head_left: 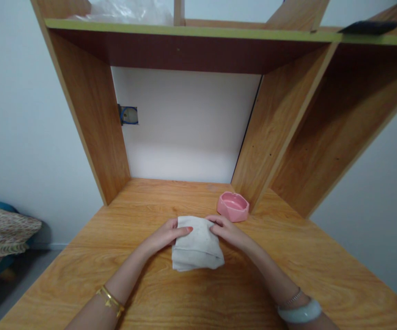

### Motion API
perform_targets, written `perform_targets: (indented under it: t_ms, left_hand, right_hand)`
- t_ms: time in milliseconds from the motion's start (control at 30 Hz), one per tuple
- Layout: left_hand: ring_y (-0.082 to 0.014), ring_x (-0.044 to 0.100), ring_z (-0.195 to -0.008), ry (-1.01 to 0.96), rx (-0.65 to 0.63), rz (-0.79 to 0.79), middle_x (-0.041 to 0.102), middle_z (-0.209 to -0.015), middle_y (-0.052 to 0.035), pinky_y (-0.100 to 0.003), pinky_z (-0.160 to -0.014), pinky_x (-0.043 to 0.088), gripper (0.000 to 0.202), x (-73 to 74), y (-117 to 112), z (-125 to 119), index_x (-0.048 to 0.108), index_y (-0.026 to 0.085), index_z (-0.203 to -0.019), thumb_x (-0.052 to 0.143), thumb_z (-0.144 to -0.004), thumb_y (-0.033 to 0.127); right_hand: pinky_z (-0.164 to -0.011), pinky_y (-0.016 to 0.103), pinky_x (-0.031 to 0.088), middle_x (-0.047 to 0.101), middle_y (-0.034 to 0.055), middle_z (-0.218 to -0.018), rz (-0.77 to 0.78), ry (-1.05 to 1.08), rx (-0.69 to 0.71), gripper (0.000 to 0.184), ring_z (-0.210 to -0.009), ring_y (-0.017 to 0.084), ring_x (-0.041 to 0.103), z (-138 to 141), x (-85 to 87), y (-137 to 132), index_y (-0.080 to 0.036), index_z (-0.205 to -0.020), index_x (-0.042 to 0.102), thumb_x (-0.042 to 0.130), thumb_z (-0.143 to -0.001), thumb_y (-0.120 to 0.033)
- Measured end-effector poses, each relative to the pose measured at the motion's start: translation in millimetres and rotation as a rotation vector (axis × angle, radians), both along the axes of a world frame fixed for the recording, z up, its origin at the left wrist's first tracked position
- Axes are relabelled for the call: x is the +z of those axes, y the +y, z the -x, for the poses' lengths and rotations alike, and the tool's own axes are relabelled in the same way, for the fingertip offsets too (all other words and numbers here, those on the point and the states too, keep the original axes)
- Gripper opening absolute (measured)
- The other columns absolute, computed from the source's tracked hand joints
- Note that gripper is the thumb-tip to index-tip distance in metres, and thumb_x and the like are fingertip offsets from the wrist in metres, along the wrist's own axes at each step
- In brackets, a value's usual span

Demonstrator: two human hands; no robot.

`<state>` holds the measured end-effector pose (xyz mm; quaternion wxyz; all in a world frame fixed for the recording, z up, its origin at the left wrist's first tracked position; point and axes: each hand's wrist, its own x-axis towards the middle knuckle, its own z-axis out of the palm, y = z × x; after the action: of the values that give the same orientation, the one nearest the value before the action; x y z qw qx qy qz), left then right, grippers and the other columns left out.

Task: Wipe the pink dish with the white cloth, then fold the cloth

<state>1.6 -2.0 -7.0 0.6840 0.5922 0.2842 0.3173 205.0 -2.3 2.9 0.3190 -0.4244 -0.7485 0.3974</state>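
A folded off-white cloth (198,247) is held between my two hands over the wooden desk, a little right of the middle of the view. My left hand (171,233) grips its left edge, thumb on top and the other fingers hidden beneath. On the far right corner, my right hand (225,228) pinches the cloth with the thumb over it and the index finger along the back edge. Just beyond my right hand stands a pink faceted bowl (233,207), apart from the cloth.
The wooden desk (143,293) has upright side panels and an overhead shelf (198,32) bearing clear plastic wrapping (133,11) and a dark flat object (370,27). A wall socket box (129,115) is at the back left. A patterned fabric (6,229) covers furniture at far left.
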Motion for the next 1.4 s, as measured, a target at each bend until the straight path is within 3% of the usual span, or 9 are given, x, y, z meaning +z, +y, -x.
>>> perform_targets:
  t_ms: [233,467,767,900,1000,1100,1200,1300,1400]
  left_hand:
    - [-0.0179,0.056,-0.079,0.063,0.003,-0.076,0.064,-0.087,-0.0061,-0.026,-0.07,0.043,0.038,1.2,1,0,0.06,0.011,-0.095,0.064,-0.063,0.033]
    - [-0.0158,0.054,-0.07,0.181,0.069,-0.159,0.063,-0.083,-0.0037,-0.022,-0.061,0.041,0.032,4.5,5,9,0.06,0.011,-0.091,0.058,-0.063,0.025]
    - [-0.016,0.051,-0.065,0.563,0.086,-0.426,0.058,-0.073,-0.0011,-0.022,-0.056,0.037,0.021,8.6,0,13,0.057,0.014,-0.08,0.05,-0.062,0.022]
    - [-0.0182,0.052,-0.07,0.768,0.238,-0.557,0.058,-0.083,-0.0025,-0.025,-0.062,0.038,0.046,11.5,-4,18,0.05,0.017,-0.103,0.058,-0.059,0.023]
    - [-0.0185,0.05,-0.082,0.673,0.313,-0.659,0.052,-0.099,-0.0053,-0.027,-0.071,0.038,0.058,14.5,-1,23,0.04,0.018,-0.115,0.058,-0.06,0.022]
    - [-0.0179,0.048,-0.086,0.639,0.335,-0.753,0.05,-0.101,-0.0043,-0.028,-0.076,0.037,0.039,16.0,3,25,0.048,0.02,-0.105,0.052,-0.066,0.021]
    - [-0.0164,0.05,-0.077,0.724,0.272,-0.757,0.055,-0.086,-0.0015,-0.026,-0.071,0.037,0.02,14.2,3,23,0.056,0.019,-0.087,0.047,-0.069,0.02]
    - [-0.0147,0.05,-0.065,0.824,0.205,-0.682,0.056,-0.07,0.0004,-0.023,-0.06,0.035,0.015,11.3,1,19,0.058,0.019,-0.079,0.046,-0.07,0.02]
    - [-0.0145,0.05,-0.065,0.848,0.207,-0.689,0.055,-0.071,0.0004,-0.022,-0.058,0.035,0.014,11.1,-1,17,0.059,0.019,-0.079,0.047,-0.07,0.021]
  right_hand:
    - [-0.056,0.022,0.038,0.059,0.0015,-0.068,-0.045,-0.147,-0.086,0.032,-0.063,0.013,0.051,-5,-0.1,1,-0.013,-0.075,0.061,0.045,-0.078,-0.041]
    - [-0.067,0.027,0.042,0.06,0.0038,-0.085,-0.077,-0.062,-0.077,0.03,-0.077,0.016,0.053,-4,-5.3,2,-0.016,-0.097,0.057,0.047,-0.079,-0.038]
    - [-0.072,0.029,0.041,0.057,0.0055,-0.093,-0.123,-0.116,-0.064,0.031,-0.083,0.017,0.052,-8,-15.2,6,-0.017,-0.102,0.055,0.054,-0.073,-0.029]
    - [-0.068,0.029,0.041,0.055,0.0032,-0.083,-0.18,-0.215,-0.207,0.033,-0.076,0.016,0.052,-10,-17.7,6,-0.016,-0.099,0.053,0.058,-0.07,-0.031]
    - [-0.053,0.024,0.037,0.05,-0.0028,-0.063,-0.112,-0.246,-0.293,0.028,-0.059,0.012,0.048,-19,-16.5,8,-0.015,-0.093,0.052,0.051,-0.075,-0.037]
    - [-0.046,0.021,0.031,0.048,-0.005,-0.053,-0.01,-0.282,-0.32,0.028,-0.05,0.01,0.043,-26,-12.8,8,-0.017,-0.076,0.051,0.048,-0.076,-0.045]
    - [-0.041,0.02,0.025,0.043,-0.0057,-0.045,0.104,-0.364,-0.24,0.037,-0.043,0.008,0.037,-27,-8.6,6,-0.018,-0.058,0.046,0.049,-0.072,-0.052]
    - [-0.039,0.02,0.02,0.04,-0.0064,-0.041,0.169,-0.393,-0.15,0.04,-0.039,0.006,0.033,-23,-5.9,4,-0.019,-0.05,0.041,0.052,-0.069,-0.052]
    - [-0.038,0.019,0.021,0.044,-0.0055,-0.042,0.219,-0.384,-0.137,0.036,-0.039,0.006,0.034,-24,-3.7,4,-0.019,-0.049,0.041,0.056,-0.067,-0.046]
